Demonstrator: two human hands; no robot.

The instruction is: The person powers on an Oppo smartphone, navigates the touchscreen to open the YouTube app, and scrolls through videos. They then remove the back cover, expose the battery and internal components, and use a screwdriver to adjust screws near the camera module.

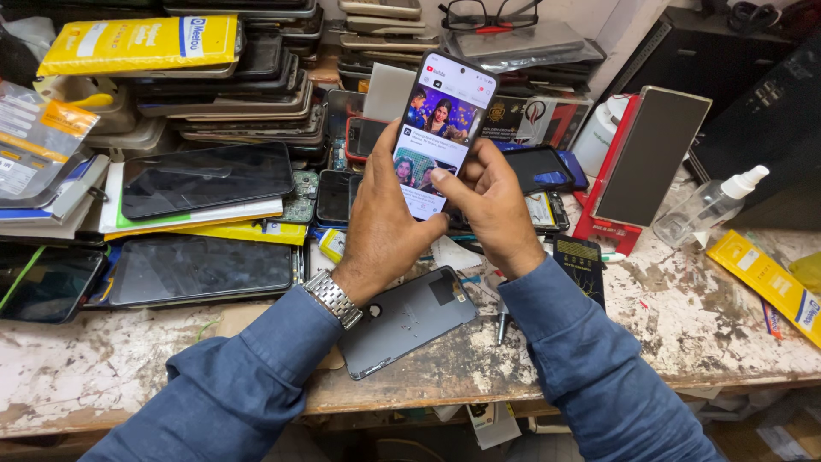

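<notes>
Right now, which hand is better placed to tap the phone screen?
Probably the right hand: its thumb already rests on the lit screen of the phone, while the left hand grips the phone from behind.

1 lit black smartphone (442,128) w/ video thumbnails on screen, 2 hands on it: left hand (382,224) & right hand (488,201). 1 grey flat phone back cover (406,321) on bench. 1 clear plastic spray bottle (709,205) w/ white nozzle. 1 pr black-framed glasses (490,14). 1 silver metal wristwatch (333,298). 2 big dark glass screen panels (208,178) (201,269) at left. 1 yellow flat box (139,43) on the stack. Stacked phones behind: too many to count.
</notes>
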